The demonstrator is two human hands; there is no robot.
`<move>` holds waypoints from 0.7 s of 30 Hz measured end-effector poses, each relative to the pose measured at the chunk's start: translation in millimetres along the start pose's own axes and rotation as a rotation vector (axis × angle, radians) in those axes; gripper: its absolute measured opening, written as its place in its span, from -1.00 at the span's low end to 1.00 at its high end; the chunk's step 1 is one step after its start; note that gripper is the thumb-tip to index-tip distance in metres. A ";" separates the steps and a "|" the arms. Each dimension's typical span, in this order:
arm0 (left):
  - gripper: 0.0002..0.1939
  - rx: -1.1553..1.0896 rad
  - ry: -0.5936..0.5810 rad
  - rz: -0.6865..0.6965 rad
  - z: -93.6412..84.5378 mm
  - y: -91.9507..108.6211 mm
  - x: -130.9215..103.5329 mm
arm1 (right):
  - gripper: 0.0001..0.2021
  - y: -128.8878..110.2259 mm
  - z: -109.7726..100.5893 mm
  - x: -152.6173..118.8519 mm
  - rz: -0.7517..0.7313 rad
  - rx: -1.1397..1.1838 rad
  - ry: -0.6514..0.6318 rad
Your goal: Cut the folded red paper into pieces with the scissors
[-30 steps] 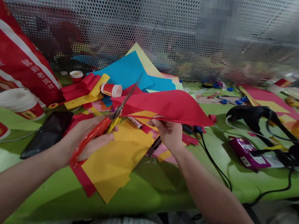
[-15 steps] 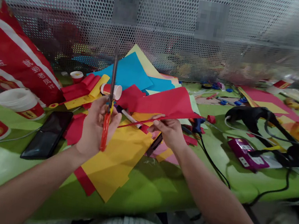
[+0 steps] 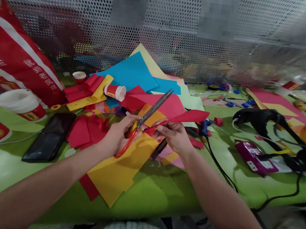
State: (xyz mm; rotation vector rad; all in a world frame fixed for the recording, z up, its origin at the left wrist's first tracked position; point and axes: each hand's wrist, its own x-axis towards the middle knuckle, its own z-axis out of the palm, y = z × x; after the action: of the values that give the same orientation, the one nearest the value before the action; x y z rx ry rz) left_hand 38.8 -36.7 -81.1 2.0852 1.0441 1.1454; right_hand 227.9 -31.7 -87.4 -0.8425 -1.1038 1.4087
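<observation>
My left hand [image 3: 116, 135] is closed around a pair of scissors [image 3: 152, 110] with orange-red handles. The blades slant up and to the right and look almost together. A narrow red paper piece [image 3: 190, 116] is pinched in my right hand [image 3: 177, 138], its free end reaching out to the right. Its other end lies beside my left fingers and the scissors; whether they touch, I cannot tell. Below both hands are overlapping yellow paper sheets [image 3: 120, 171]. Behind the blades rests a red sheet [image 3: 173, 104].
Blue sheets [image 3: 134, 69] lie at the back by the perforated panel. A phone [image 3: 49, 136] and paper cups [image 3: 21, 103] are at left, near a red bag [image 3: 20, 54]. On the right are a purple power adapter [image 3: 253, 155], a black strap device [image 3: 256, 121] and cables.
The scissors have swung from upright to slanting right, and my left hand has moved right toward my right hand. The red paper in my right hand has turned and dropped lower.
</observation>
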 end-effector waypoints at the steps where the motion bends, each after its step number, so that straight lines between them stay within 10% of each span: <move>1: -0.68 -0.003 0.000 0.003 0.8 -1.3 -0.4 | -0.74 -0.6 0.3 0.1 0.020 0.007 0.006; 11: -0.60 0.245 0.020 0.083 -4.7 -11.9 -6.6 | -0.64 -6.2 6.9 -4.1 0.165 -0.162 0.161; 21: -0.39 0.815 -0.100 0.509 -8.2 -7.4 -14.1 | -0.62 -5.8 6.9 1.5 0.034 -0.073 0.397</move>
State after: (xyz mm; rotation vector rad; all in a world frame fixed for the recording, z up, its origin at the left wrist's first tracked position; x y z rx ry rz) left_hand 24.2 -43.6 -88.8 3.1525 1.0703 0.8815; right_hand 223.1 -31.5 -79.6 -1.1414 -0.8417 1.1677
